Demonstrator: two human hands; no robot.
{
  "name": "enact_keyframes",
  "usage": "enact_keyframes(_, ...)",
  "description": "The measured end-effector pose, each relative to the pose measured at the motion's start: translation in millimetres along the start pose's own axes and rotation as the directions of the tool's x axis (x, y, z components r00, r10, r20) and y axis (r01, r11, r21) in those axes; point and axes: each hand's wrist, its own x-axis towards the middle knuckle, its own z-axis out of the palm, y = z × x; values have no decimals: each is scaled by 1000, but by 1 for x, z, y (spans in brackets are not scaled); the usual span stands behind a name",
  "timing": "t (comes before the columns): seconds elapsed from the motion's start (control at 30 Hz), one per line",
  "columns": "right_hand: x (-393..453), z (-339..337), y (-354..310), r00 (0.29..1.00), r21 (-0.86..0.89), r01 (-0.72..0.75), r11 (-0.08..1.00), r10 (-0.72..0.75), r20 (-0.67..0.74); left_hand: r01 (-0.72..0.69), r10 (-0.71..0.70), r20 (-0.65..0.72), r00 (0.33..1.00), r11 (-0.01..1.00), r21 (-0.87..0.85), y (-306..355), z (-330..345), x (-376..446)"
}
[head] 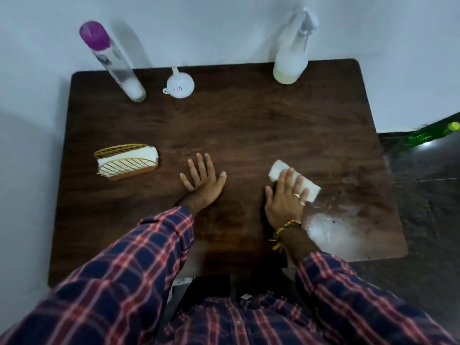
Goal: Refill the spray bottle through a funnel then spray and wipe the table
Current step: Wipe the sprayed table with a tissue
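My right hand (286,197) presses flat on a folded white tissue (278,169) lying on the dark wooden table (249,125), right of centre. A wet shiny patch (331,227) spreads just to the right of that hand. My left hand (202,179) rests flat on the bare table with fingers spread, holding nothing. The white spray bottle (292,58) stands upright at the back right. A small white funnel (179,84) sits upside down at the back middle. A tall clear bottle with a purple cap (112,63) stands at the back left.
A gold wire holder with white napkins (127,161) stands at the table's left side. A green bottle (430,134) lies on the dark floor beyond the right edge. White walls close in behind and on the left.
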Motion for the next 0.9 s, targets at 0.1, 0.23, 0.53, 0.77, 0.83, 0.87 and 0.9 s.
enact_keyframes(0.1,-22,18,-47,967,-88,254,963,-250,55,-142,137,-62,989,986,-85,-22,-2,-20)
enact_keyframes(0.23,-76,36,-63,840,-145,537,831,-511,184,-273,280,-108,954,959,70,-56,21,-64)
enact_keyframes(0.53,-56,7,11,992,-74,60,995,-51,114,-329,341,-76,937,934,139,-93,46,-108)
enact_keyframes(0.77,-104,13,8,826,-170,520,837,-442,349,-272,274,-17,962,960,69,-80,32,-108)
enact_keyframes(0.83,-98,-4,15,784,-129,580,804,-508,356,-271,271,3,962,960,76,-76,32,-107)
enact_keyframes(0.87,-91,-11,18,800,-99,551,829,-490,346,-269,269,9,963,960,72,-73,33,-108)
enact_keyframes(0.9,-85,-18,20,845,-61,484,873,-449,292,-268,268,8,963,961,66,-70,36,-108)
